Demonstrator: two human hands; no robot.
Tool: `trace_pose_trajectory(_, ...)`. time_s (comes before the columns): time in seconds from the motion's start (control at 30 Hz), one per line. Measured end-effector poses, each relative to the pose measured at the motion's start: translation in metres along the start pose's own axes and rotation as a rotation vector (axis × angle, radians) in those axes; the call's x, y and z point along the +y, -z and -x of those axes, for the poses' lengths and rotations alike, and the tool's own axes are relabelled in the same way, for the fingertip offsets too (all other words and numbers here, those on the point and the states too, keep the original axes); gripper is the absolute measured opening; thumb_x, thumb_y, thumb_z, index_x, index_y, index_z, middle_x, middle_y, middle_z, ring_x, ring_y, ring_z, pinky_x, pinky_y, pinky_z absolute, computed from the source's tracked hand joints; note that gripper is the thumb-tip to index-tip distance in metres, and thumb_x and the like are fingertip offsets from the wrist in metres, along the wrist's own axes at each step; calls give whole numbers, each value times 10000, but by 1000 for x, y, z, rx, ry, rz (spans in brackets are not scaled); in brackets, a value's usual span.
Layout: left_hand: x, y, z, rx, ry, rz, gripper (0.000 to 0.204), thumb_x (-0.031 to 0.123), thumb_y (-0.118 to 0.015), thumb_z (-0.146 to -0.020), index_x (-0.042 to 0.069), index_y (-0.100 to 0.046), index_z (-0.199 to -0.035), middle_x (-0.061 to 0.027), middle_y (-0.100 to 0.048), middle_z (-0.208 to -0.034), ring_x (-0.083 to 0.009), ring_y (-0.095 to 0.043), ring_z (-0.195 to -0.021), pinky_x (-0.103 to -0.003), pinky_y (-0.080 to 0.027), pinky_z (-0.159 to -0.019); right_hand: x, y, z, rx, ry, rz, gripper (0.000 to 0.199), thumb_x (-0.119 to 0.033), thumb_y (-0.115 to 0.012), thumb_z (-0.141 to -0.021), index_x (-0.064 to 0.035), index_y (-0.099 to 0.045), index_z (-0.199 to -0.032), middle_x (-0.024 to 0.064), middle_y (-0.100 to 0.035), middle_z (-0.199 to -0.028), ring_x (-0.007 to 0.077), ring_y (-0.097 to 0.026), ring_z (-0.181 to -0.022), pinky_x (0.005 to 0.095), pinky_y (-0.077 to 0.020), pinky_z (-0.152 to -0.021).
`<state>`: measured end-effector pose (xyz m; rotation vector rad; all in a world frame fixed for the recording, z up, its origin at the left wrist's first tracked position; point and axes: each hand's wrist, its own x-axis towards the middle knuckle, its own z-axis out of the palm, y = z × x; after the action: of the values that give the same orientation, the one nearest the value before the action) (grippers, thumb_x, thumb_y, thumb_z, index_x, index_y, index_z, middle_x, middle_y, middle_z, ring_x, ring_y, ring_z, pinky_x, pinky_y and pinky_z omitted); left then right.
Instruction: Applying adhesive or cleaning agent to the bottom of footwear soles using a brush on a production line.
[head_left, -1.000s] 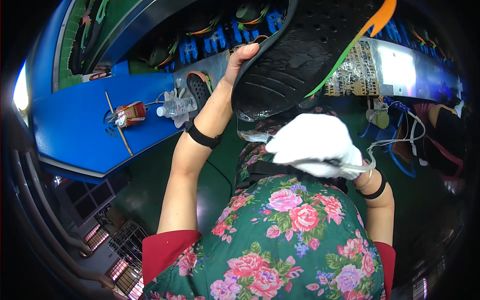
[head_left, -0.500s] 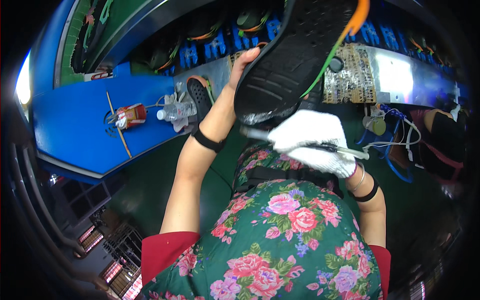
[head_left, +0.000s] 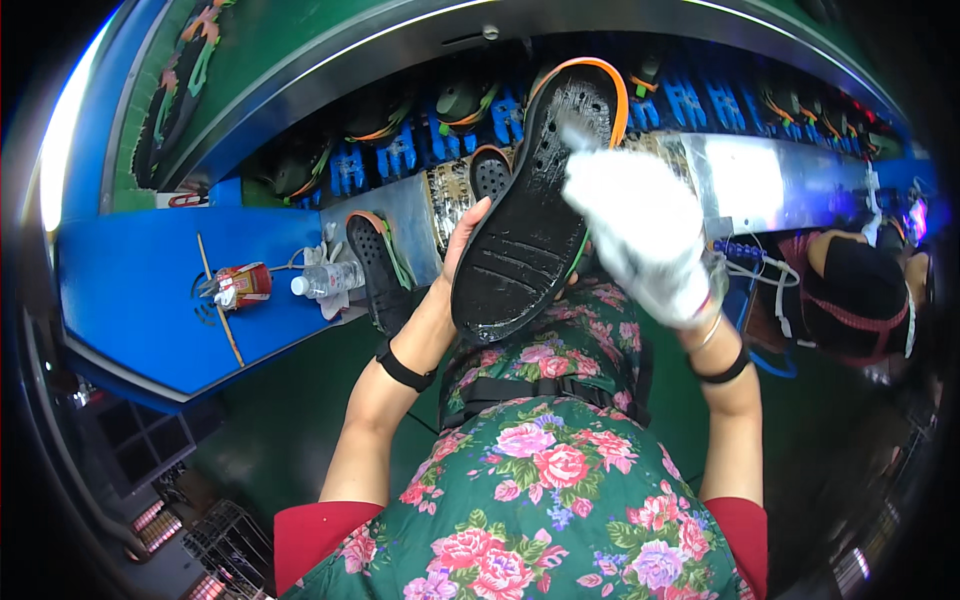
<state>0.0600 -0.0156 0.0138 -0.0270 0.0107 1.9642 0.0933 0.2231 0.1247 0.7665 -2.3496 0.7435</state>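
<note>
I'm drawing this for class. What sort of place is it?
Probably a shoe factory: several dark shoes line a long row beside blue supports, and the left hand holds a big black sole.

Your sole (head_left: pixel 520 240): rubbery-looking, wet-glossy. Right of sole, your glove (head_left: pixel 640 215): matt cloth. Left of sole: clear plastic bottle (head_left: pixel 335 280); farther left, smooth blue tabletop (head_left: pixel 135 295).

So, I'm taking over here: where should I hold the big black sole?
Probably the near half of the black sole, from the left and underneath, as the left hand does, thumb at the left edge: it's narrow enough to span, and that leaves its glossy face free for the gloved right hand.
</note>
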Motion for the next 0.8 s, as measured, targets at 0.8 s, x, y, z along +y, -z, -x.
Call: trace_pose_trajectory(0.8,63,-90,43,-235,-401,-224,1208,767,-698,-812,-66,-245,-1560,-401,-483,-1354,-491,-668,-977,-551,-624,-803,-10,-17,99,647,-1117,-1881,190,75,-660,-787,-33,-674,-942,219,-701,-1071,265,-696,-905,321,-594,-693)
